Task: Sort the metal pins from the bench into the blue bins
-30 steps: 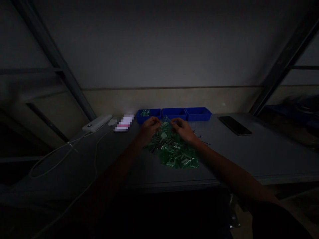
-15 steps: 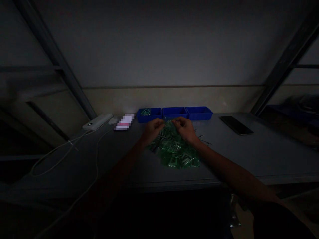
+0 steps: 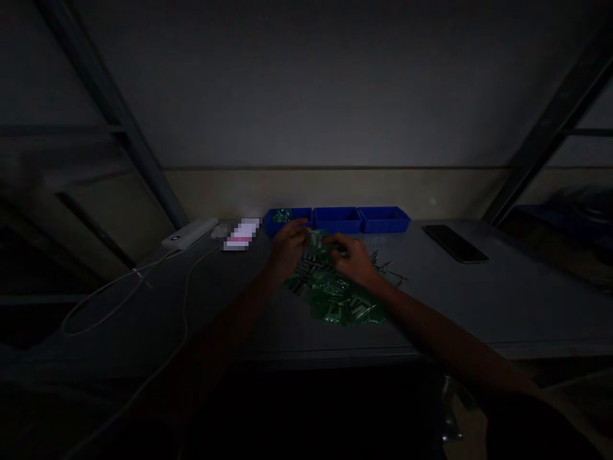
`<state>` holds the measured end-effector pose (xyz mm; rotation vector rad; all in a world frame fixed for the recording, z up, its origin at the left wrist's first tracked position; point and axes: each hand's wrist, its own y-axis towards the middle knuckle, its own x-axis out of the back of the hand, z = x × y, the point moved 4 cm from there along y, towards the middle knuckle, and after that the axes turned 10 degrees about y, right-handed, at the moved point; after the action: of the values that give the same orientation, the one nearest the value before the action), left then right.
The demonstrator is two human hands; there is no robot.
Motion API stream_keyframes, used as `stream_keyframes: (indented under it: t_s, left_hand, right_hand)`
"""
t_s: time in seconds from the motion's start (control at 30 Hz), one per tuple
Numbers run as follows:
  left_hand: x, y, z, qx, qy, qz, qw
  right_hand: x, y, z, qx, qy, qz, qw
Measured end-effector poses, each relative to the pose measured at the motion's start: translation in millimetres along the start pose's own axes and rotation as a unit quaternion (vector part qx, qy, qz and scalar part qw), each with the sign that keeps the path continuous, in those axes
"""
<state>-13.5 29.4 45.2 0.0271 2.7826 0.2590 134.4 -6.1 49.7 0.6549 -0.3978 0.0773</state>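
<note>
Between my two hands, just above a pile, is a small green see-through plastic bag (image 3: pixel 316 239). My left hand (image 3: pixel 286 252) pinches its left side, with one finger raised toward the blue bins. The fingers of my right hand (image 3: pixel 353 259) are curled closed at its right side. Below lies a heap of similar green bags (image 3: pixel 338 300) with pale pieces showing inside. Loose thin metal parts (image 3: pixel 309 263) lie among the bags, and a few more metal pins (image 3: pixel 393 271) stick out past my right hand. The dim light hides finer detail.
Three blue bins stand in a row behind my hands: a left bin (image 3: pixel 301 214) with green bags in it, a middle bin (image 3: pixel 338 228) and a right bin (image 3: pixel 385 227). A white power bank (image 3: pixel 190 234), cables and a lit phone (image 3: pixel 243 234) lie left; a dark phone (image 3: pixel 454 243) lies right.
My left hand has turned more upright and raised a finger. My right hand has curled in and come slightly lower, and the small bag now shows between them.
</note>
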Motion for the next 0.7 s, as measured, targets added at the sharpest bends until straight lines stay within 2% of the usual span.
stream_keyframes:
  t_s: [0.1, 0.27, 0.43, 0.5, 0.6, 0.7]
  left_hand:
    - [1.1, -0.1, -1.1, -0.019, 0.000, -0.008, 1.000]
    - [-6.5, -4.8, -0.2, -0.010, 0.027, 0.030, 0.999]
    - [-7.4, -6.1, 1.3, -0.009, 0.059, 0.002, 0.998]
    - [-4.5, -4.3, 1.8, -0.012, 0.074, -0.008, 0.997]
    - [3.6, -0.5, 3.6, -0.013, 0.156, -0.037, 0.987]
    - [9.3, 2.3, 9.3, 0.019, 0.228, -0.042, 0.973]
  right_hand:
    - [-2.4, 1.6, -5.5, -0.016, 0.016, 0.027, 0.999]
    - [-9.3, 1.0, -5.1, -0.001, 0.054, 0.042, 0.998]
    - [-15.9, 0.9, -7.7, 0.029, 0.015, 0.062, 0.998]
    - [-15.7, 1.5, -9.1, 0.051, -0.005, 0.059, 0.997]
    - [-11.0, 2.1, -6.1, 0.100, -0.040, 0.037, 0.993]
    - [-2.9, 1.8, 0.2, 0.143, -0.079, 0.005, 0.987]
